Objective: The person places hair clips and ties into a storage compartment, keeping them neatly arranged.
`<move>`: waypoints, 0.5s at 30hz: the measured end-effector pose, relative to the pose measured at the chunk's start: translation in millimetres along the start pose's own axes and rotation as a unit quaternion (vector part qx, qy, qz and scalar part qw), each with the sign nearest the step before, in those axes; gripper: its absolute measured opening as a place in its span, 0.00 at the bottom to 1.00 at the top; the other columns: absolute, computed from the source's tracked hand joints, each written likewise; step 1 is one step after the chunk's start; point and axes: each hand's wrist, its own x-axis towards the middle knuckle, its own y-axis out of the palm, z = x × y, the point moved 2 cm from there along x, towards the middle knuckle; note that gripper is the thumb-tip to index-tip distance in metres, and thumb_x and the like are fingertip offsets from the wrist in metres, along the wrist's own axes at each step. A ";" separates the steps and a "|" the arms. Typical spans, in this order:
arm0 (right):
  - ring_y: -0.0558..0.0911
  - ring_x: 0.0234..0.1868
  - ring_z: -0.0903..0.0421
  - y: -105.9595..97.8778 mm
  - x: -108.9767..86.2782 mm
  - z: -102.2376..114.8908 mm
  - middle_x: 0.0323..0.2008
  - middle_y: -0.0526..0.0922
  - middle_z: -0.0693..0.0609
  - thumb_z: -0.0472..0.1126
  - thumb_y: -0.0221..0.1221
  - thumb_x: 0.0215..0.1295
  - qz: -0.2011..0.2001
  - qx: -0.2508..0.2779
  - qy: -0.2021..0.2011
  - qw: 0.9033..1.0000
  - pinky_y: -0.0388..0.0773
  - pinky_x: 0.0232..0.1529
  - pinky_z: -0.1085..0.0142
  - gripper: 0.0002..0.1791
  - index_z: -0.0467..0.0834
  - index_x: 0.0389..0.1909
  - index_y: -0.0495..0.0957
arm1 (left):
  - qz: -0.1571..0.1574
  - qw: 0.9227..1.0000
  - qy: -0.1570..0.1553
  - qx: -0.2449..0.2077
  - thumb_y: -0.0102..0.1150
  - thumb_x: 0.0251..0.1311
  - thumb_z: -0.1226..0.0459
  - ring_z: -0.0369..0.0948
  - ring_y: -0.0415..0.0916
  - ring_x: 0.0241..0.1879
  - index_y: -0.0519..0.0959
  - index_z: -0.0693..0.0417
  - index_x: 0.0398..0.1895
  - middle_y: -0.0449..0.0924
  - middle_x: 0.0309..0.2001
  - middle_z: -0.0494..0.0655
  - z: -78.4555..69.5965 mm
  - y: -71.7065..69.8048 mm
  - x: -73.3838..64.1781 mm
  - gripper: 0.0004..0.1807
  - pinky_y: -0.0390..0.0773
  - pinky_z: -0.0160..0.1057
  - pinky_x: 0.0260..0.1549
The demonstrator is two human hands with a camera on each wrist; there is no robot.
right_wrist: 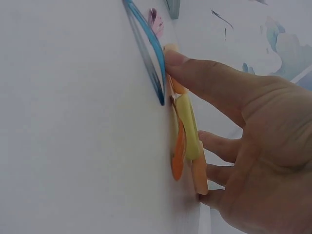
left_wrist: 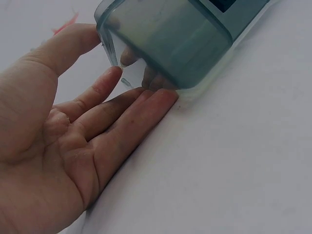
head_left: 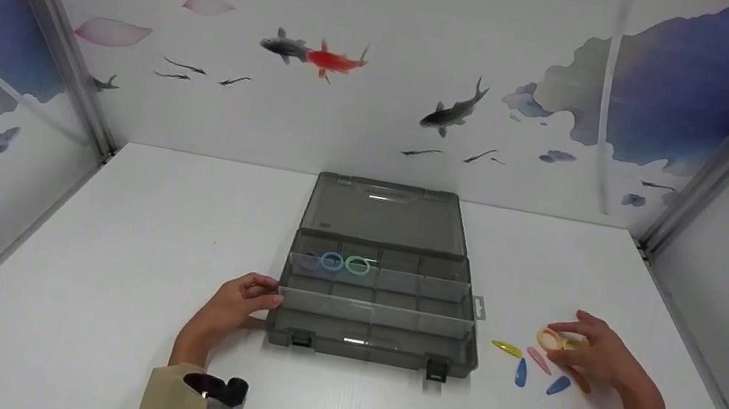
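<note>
Right hand taking up a ring

You are pinching a pale orange ring between thumb and forefinger of your right hand, right of the box, yellow ring just beside it, hair clips near. Your left hand is resting against the box's left side, fingers extended. Step looks like picking up; next move probably calls for lifting cleanly, without dragging the yellow ring along.
</note>
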 end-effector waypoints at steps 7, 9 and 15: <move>0.47 0.73 0.21 2.2 1.6 -0.8 0.77 0.46 0.28 0.51 0.69 0.60 -0.010 -0.016 -0.003 1.000 0.50 0.68 0.26 0.31 0.39 0.59 0.78 | -0.003 1.000 -0.001 0.007 0.69 0.61 0.55 0.45 0.76 0.58 0.74 0.57 0.61 0.77 0.64 0.56 -0.3 0.9 -1.0 0.29 0.82 0.49 0.55; 0.47 0.73 0.21 1.9 1.0 0.5 0.76 0.46 0.28 0.51 0.69 0.61 -0.012 -0.018 -0.003 1.000 0.50 0.68 0.27 0.30 0.38 0.58 0.78 | -0.003 1.000 -0.001 0.008 0.69 0.61 0.55 0.45 0.76 0.58 0.74 0.57 0.61 0.77 0.63 0.56 -0.6 0.9 -0.9 0.28 0.82 0.49 0.54; 0.48 0.73 0.21 0.5 1.3 4.7 0.76 0.48 0.27 0.52 0.67 0.63 -0.017 -0.020 0.003 1.000 0.52 0.69 0.29 0.29 0.36 0.56 0.77 | 0.002 1.000 0.002 0.003 0.69 0.61 0.55 0.44 0.77 0.57 0.74 0.58 0.61 0.78 0.62 0.56 -0.2 0.1 0.1 0.29 0.82 0.48 0.54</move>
